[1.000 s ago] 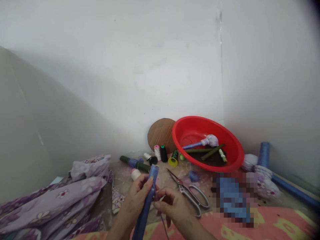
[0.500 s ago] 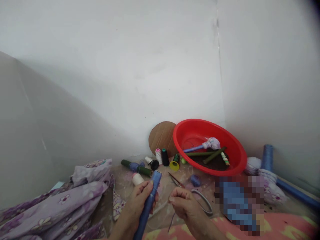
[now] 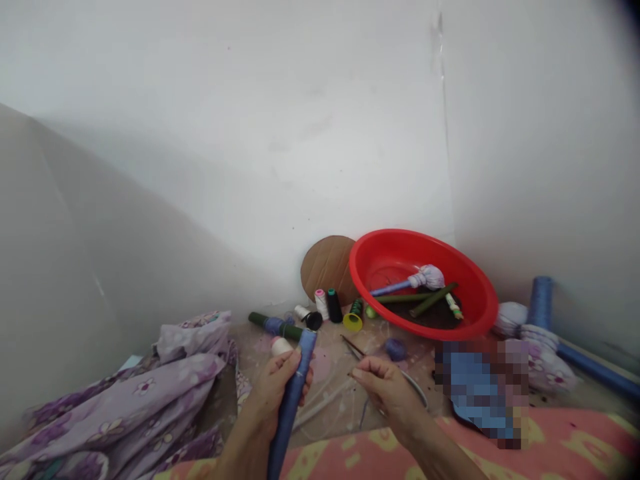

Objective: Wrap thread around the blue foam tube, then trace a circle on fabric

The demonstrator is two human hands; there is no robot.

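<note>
My left hand (image 3: 281,383) is closed around a blue cloth-wrapped stick (image 3: 290,420), tilted with its top end leaning right. Its thumb presses along the cloth near the top. To the right, my right hand (image 3: 383,387) is closed in a pinch, apart from the stick. A thin purple thread (image 3: 363,415) hangs below that hand; whatever sits at the fingertips is too small to make out. Just beyond it lie scissors (image 3: 353,345) and a ball of purple yarn (image 3: 396,349). A white thread cone (image 3: 281,345) lies behind the left hand.
A red basin (image 3: 490,310) holding sticks and a cloth-headed mallet leans at the back right, beside a cardboard disc (image 3: 325,263). Several thread spools (image 3: 334,307) stand near a green stick (image 3: 260,322). Floral cloth (image 3: 165,387) is heaped left; a blue mallet-like piece (image 3: 540,307) lies right.
My right hand has moved a little to the right and up, farther from the stick. The left hand keeps its hold, and the view has shifted slightly.
</note>
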